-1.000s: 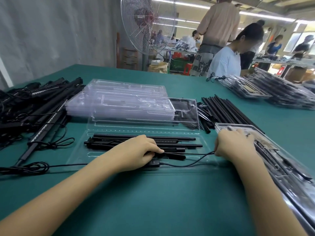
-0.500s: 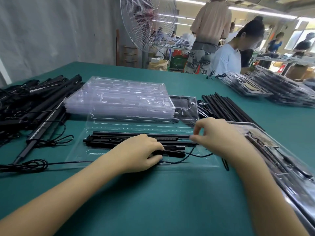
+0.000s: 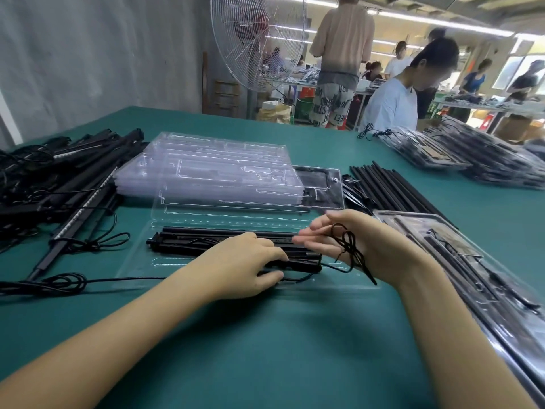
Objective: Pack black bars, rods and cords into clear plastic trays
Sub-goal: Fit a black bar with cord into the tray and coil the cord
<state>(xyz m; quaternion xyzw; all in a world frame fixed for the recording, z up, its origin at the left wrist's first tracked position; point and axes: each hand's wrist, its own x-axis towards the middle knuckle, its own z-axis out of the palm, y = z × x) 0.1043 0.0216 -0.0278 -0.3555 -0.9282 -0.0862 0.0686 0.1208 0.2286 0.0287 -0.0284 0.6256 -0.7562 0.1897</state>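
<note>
An open clear plastic tray (image 3: 138, 261) lies in front of me on the green table, its lid (image 3: 324, 187) tilted up behind. Black bars (image 3: 206, 240) lie in it lengthwise. My left hand (image 3: 244, 267) rests on the tray's front row, fingers over and thumb under the dark inline piece of a black cord (image 3: 351, 249). That cord runs right and loops over my right hand (image 3: 354, 243), which holds it above the tray's right end with its fingers stretched left. The cord's other end lies coiled (image 3: 59, 283) on the table at the left.
A stack of empty clear trays (image 3: 206, 166) stands behind the open one. Black bars with cords (image 3: 59, 178) are heaped at left and black rods (image 3: 389, 187) at right. Packed trays lie at near right (image 3: 472, 276) and far right (image 3: 486, 160). A fan (image 3: 256, 39) and people stand beyond.
My right hand moved from the tray's right edge toward the bars and lifted, and the cord that lay on the table now loops over it. My left hand stayed in place.
</note>
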